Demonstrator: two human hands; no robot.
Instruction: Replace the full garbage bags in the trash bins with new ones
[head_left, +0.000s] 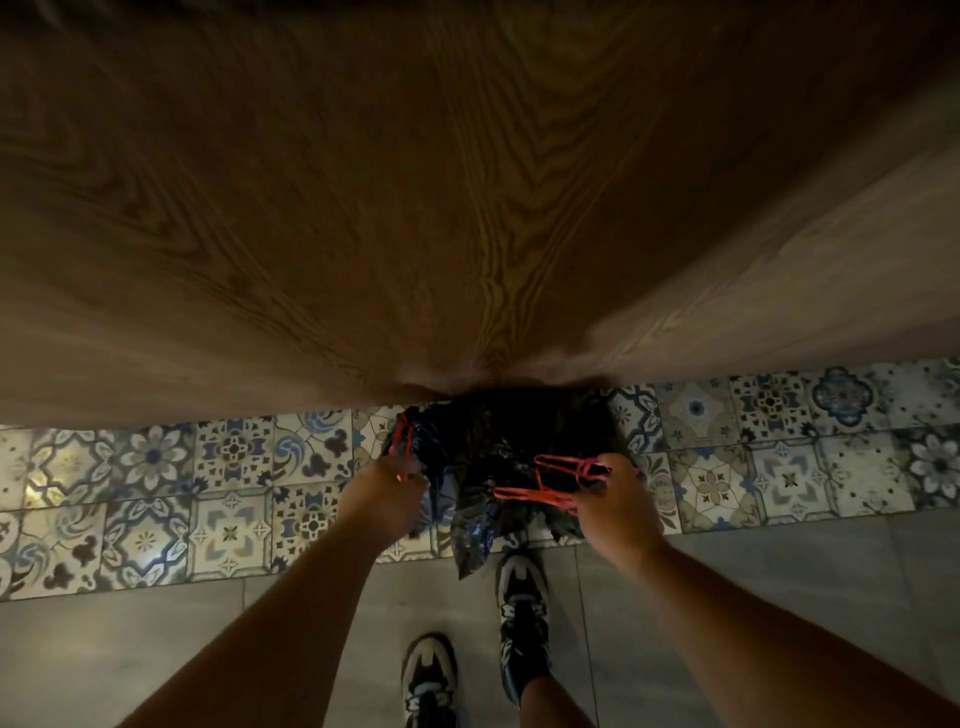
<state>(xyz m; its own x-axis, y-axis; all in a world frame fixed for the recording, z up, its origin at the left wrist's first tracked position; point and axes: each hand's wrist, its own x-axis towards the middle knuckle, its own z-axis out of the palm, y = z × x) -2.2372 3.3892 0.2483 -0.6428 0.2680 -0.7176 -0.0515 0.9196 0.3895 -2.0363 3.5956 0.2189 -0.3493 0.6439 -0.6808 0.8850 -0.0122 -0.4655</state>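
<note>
Frame center: left hand (384, 491) grip clamped on red drawstring (403, 441), right hand (618, 501) grip clamped on other loop (550, 480) of black garbage bag (493, 447). Bag's far edge lost in shadow at wood panel (415, 208).

A dark wood-grain panel (467, 182) fills the upper view. Below it runs a band of blue-patterned tiles (156, 493), bordering plain grey floor tiles (130, 649). Two black-and-white sneakers (522, 613) stand on the grey.

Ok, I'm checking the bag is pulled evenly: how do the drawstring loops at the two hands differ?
The left drawstring loop runs short and upright from the left hand; the right drawstring loop stretches long and sideways from the right hand. Both are red, on the black bag.
</note>
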